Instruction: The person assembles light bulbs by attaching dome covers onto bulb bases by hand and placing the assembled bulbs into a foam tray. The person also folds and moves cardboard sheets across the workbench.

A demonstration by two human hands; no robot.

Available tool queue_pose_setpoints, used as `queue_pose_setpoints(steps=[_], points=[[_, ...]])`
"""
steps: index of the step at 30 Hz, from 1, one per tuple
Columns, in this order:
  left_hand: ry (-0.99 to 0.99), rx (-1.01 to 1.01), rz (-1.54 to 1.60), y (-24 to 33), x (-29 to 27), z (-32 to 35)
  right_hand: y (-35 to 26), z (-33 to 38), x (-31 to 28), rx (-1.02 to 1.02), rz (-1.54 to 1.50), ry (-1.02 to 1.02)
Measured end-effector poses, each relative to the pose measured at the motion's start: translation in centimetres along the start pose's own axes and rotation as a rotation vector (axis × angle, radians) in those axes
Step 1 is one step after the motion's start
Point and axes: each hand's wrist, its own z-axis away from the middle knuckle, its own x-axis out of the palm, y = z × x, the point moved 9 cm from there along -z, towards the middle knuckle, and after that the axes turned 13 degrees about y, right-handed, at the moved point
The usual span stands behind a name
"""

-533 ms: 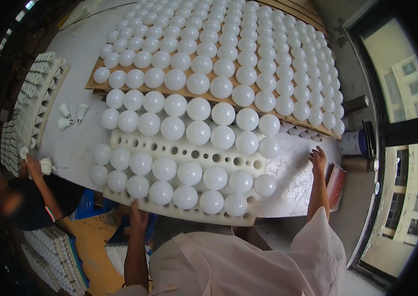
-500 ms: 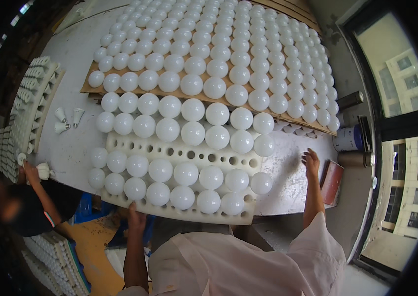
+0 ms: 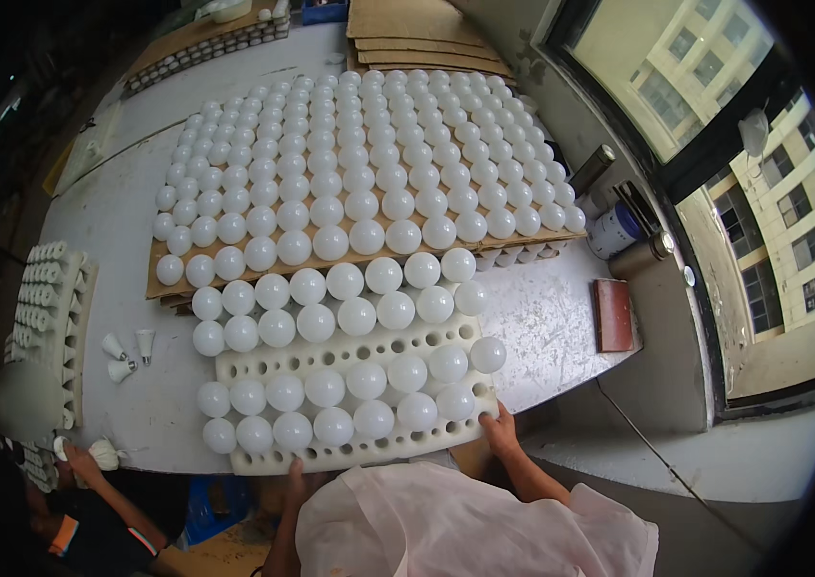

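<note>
A white foam tray (image 3: 350,454) with rows of holes lies at the table's front edge. Round white light bulbs (image 3: 333,426) stand in rows in it, with a strip of bare holes between the front and back rows. At the tray's front edge, left of its middle, my left hand (image 3: 298,478) grips the rim, its thumb up and the other fingers hidden below. My right hand (image 3: 500,433) is closed on the tray's right front corner, close to the last bulbs of the front rows.
Behind the tray, many bulbs stand on a brown cardboard sheet (image 3: 330,252). Three loose bulbs (image 3: 146,344) lie left. A co-worker's hand (image 3: 82,464) is near trays at far left. A red-brown block (image 3: 613,315), a white tub (image 3: 616,231) and metal flasks (image 3: 643,252) stand right.
My right hand has come down from above the table at the right to the tray's right front corner and closed on it. My left hand stays at the front edge. The view has shifted.
</note>
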Motion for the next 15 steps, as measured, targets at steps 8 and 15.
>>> queue_pose_setpoints(steps=[8, 15], points=[[-0.112, 1.091, -1.379, 6.5, 2.3, 0.9, -2.1, -0.1, 1.2, -0.034, 0.001, 0.042], [0.008, 1.289, -1.334, 6.3, 2.2, 2.3, -4.8, -0.9, 0.5, 0.034, 0.358, -0.371]])
